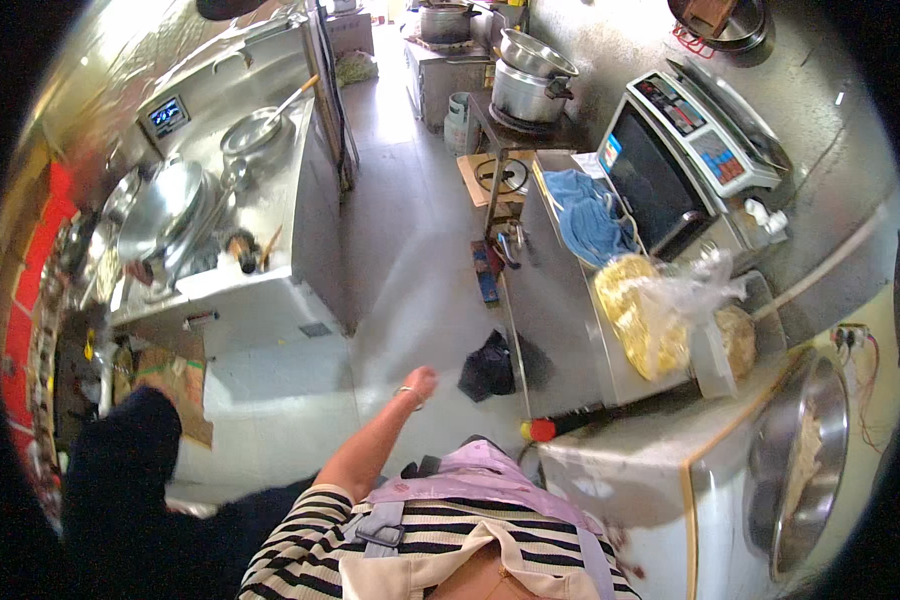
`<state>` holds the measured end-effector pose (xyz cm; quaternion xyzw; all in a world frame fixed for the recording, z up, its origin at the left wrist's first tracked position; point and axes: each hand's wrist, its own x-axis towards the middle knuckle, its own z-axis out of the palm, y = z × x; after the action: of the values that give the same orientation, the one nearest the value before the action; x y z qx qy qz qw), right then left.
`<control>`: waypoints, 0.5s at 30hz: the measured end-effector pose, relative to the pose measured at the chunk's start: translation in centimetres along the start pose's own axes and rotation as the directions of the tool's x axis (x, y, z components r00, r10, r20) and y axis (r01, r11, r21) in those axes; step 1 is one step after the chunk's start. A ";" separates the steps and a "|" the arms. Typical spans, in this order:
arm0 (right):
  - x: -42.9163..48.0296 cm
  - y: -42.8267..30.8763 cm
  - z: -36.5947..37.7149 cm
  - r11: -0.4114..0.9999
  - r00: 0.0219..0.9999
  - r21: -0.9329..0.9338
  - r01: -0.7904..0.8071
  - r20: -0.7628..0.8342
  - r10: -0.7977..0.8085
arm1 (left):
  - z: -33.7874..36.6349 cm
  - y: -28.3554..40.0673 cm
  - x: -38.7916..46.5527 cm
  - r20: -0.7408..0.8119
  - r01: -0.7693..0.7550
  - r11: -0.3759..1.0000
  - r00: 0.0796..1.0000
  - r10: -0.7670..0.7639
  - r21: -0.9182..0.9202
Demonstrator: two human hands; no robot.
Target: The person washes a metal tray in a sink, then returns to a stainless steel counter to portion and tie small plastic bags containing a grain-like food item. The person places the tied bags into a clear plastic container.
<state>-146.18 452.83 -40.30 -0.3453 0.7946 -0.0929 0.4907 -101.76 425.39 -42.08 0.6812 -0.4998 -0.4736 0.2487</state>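
My left hand (421,383), with a bracelet at the wrist, hangs over the grey tiled floor (405,315). Its fingers look loosely curled, and I see nothing in them. Nearest to it is a black plastic bag (489,367) beside the metal worktable (551,352). My right hand is out of view. A clear plastic bag of yellow food, perhaps noodles (641,319), lies on the worktable by a clear plastic tub (763,315). Behind it are a blue cloth (586,214) and a digital weighing scale (709,135).
A person in dark clothing (120,465) is close on my left. The steel cooking range (266,217) carries a wok (161,210) and ladles. A steel basin (810,480) stands at right on a white-sided unit (615,480). Farther off are stacked pots (529,90) and a gas cylinder (459,127).
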 end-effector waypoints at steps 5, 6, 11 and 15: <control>10.9 -12.0 2.4 0.999 0.999 -0.038 -0.009 0.053 0.011 | -1.9 5.5 11.0 0.266 -0.122 0.971 0.948 0.175 -0.205; 13.6 -15.2 2.8 0.998 0.997 -0.064 0.014 0.070 -0.010 | -2.7 5.0 12.5 0.290 -0.111 0.969 0.941 0.174 -0.220; 24.7 -32.2 3.6 0.963 0.977 -0.204 0.174 0.158 -0.143 | -13.6 -0.1 19.0 0.288 0.328 0.930 0.886 -0.364 0.168; 31.2 -44.7 3.4 0.891 0.924 -0.255 0.376 0.173 -0.341 | -21.6 0.1 24.8 0.022 0.431 0.856 0.896 -0.444 -0.287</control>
<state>-131.62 400.23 -42.61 -0.5577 0.6903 -0.0459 0.4586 -81.24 399.70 -42.63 0.7445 -0.2530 -0.5689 0.2410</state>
